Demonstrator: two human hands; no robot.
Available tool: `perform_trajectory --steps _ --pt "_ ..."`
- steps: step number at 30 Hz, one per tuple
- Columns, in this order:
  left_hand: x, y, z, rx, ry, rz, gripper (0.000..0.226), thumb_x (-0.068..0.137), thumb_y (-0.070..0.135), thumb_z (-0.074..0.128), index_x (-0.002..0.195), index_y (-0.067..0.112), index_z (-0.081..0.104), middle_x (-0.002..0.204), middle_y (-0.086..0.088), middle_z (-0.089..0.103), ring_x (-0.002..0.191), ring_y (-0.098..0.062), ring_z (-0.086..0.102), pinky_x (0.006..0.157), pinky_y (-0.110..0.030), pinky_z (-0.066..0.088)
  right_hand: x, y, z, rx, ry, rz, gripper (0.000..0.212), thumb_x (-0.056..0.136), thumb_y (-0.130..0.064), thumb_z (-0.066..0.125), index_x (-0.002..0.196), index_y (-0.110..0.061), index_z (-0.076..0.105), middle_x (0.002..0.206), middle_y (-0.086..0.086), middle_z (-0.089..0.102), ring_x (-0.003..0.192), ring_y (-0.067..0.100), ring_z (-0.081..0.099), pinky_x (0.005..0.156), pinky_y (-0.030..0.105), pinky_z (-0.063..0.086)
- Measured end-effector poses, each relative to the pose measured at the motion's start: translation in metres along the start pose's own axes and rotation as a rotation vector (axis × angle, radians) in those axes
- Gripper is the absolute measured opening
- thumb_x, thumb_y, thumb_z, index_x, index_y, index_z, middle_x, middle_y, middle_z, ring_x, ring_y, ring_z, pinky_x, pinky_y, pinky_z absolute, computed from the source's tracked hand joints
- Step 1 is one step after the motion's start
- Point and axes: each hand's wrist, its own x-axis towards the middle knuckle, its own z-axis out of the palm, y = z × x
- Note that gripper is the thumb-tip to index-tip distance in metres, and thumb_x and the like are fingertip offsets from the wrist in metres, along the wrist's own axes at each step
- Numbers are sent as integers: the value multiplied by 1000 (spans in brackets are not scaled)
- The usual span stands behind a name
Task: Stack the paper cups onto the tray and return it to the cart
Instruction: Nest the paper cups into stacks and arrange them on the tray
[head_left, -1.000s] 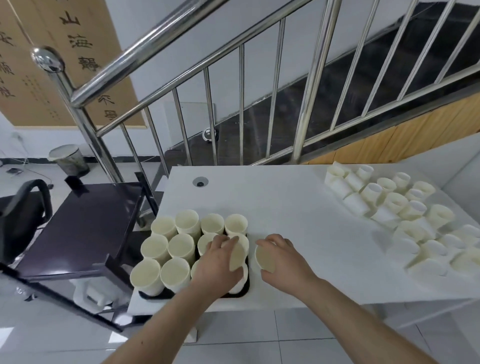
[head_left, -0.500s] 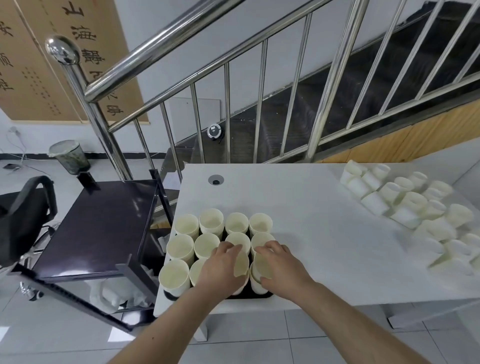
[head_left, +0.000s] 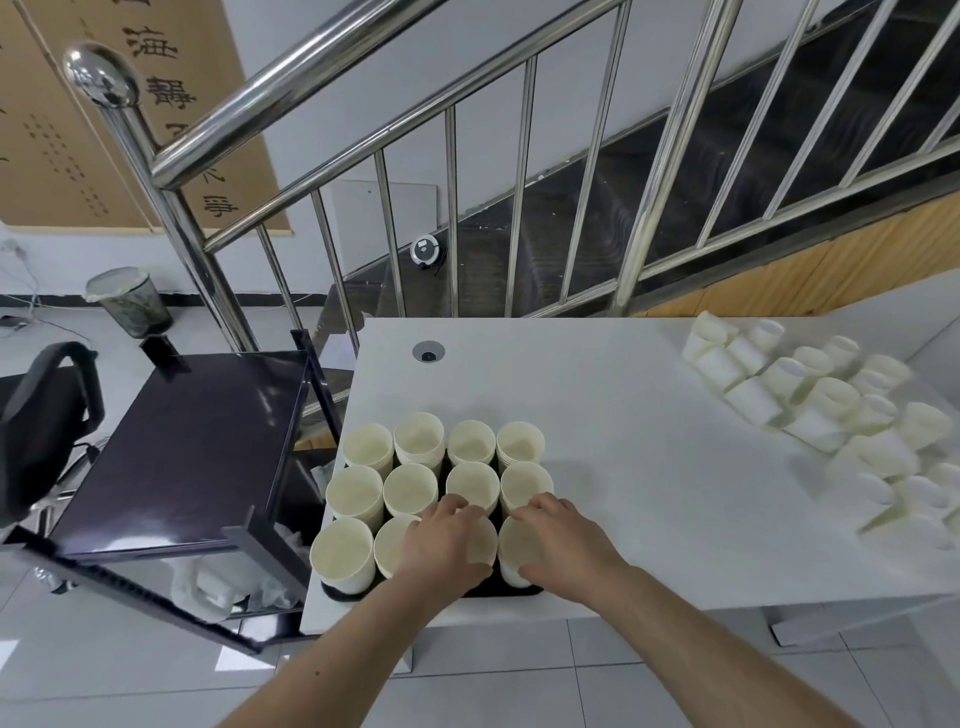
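Note:
A black tray (head_left: 337, 593) sits at the near left corner of the white table (head_left: 613, 415), filled with several stacks of cream paper cups (head_left: 415, 441) in rows. My left hand (head_left: 441, 545) grips the front-row cup stack (head_left: 480, 540), second from the right. My right hand (head_left: 563, 540) grips the front-right cup stack (head_left: 514, 551). Both hands curl over the rims and hide most of those stacks. The dark cart (head_left: 187, 447) stands just left of the table, its top shelf bare.
Several loose white cups (head_left: 810, 410) lie tumbled on the table's right side. A steel stair railing (head_left: 452, 208) rises behind the table. A black office chair (head_left: 41, 415) and a bin (head_left: 130, 301) stand to the left. A cable hole (head_left: 428, 352) marks the table's far left.
The cup my right hand held beside the tray now sits in the front-right place. Both hands have closed onto the front stacks. The view has shifted left.

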Motion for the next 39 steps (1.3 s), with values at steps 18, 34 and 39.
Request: perform_trajectory --steps 18,34,39 --pt "1 31 -8 54 65 -33 60 80 34 65 135 31 42 138 7 38 123 -18 43 98 -31 36 -9 24 -17 -1 55 -72 53 85 -28 63 135 -23 45 133 -3 41 124 19 40 86 35 49" --pt "30 237 23 6 111 168 54 87 35 59 138 29 40 139 9 35 121 -13 46 99 -29 39 -120 218 -72 -4 192 87 61 92 -29 59 147 -24 34 147 -3 31 133 16 34 96 30 44" --pt "41 295 48 29 57 212 56 88 35 57 140 30 38 139 10 34 123 -12 44 102 -28 37 -156 286 -77 2 199 182 61 93 -28 58 148 -23 32 148 -4 30 134 16 32 97 30 45"
